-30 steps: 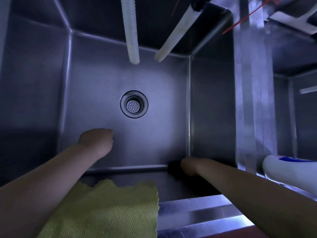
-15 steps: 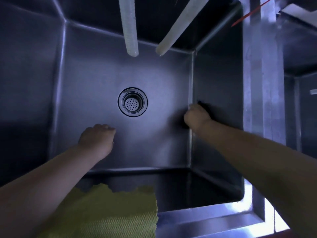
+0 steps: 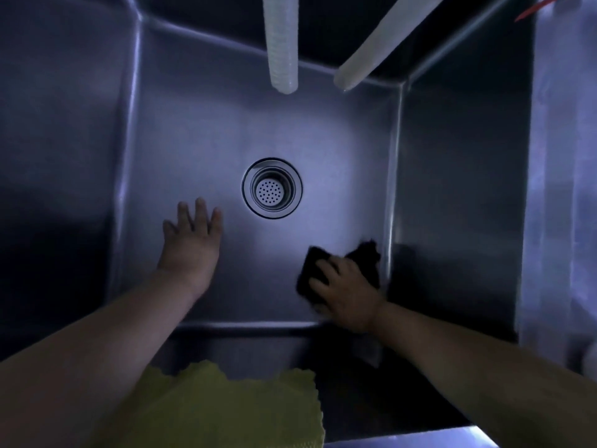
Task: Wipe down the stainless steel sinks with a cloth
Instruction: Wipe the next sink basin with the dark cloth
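You are in the middle of the wiping step, working the floor of the sink (image 3: 206,130). Your right hand (image 3: 347,291) presses a dark cloth (image 3: 365,258) flat against the steel, fingers spread over it and bent at the tips. The cloth sticks out ahead of your knuckles and to their right, close against the seam where the floor meets the right wall. Your left hand (image 3: 193,237) lies open, fingers straight and fanned, palm down on the floor; it holds nothing and seems to brace you.

The drain (image 3: 272,188) sits just ahead of your left fingertips and a little to their right, well ahead of your right hand. By my reading, the next move is to sweep the cloth from that right corner across the floor toward your left hand, then around the drain ring. Keep your pressure even, and lift or shift the left hand as the cloth arrives.

The steel is dim, bluish and smooth, with a glare patch around the drain. Two pale hoses (image 3: 280,43) hang down beyond both hands. A yellow cloth (image 3: 226,409) drapes over the near rim beneath your left forearm. A second basin's edge shows far to the right of your right arm.
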`<move>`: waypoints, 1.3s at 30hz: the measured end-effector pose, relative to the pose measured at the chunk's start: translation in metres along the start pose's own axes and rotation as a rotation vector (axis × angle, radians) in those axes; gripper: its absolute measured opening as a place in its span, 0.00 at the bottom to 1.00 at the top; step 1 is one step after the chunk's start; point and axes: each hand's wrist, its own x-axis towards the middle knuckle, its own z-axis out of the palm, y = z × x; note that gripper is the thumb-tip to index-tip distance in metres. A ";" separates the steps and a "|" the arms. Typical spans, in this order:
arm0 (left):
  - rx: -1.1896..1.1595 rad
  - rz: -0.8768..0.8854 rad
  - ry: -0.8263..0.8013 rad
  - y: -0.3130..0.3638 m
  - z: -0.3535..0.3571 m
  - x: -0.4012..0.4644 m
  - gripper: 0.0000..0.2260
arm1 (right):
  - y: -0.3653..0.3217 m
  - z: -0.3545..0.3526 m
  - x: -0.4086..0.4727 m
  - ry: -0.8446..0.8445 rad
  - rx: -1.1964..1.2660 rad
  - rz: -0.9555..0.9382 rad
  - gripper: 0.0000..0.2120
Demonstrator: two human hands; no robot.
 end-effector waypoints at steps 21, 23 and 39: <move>-0.096 0.007 0.002 -0.003 0.007 0.013 0.29 | 0.096 -0.059 0.175 0.306 0.092 0.553 0.34; -0.102 -0.002 -0.002 -0.003 0.006 0.013 0.28 | 0.094 -0.074 0.201 0.344 0.092 0.540 0.32; -0.074 -0.001 -0.084 -0.007 -0.001 0.014 0.37 | -0.019 -0.126 0.310 0.290 -0.057 -0.095 0.30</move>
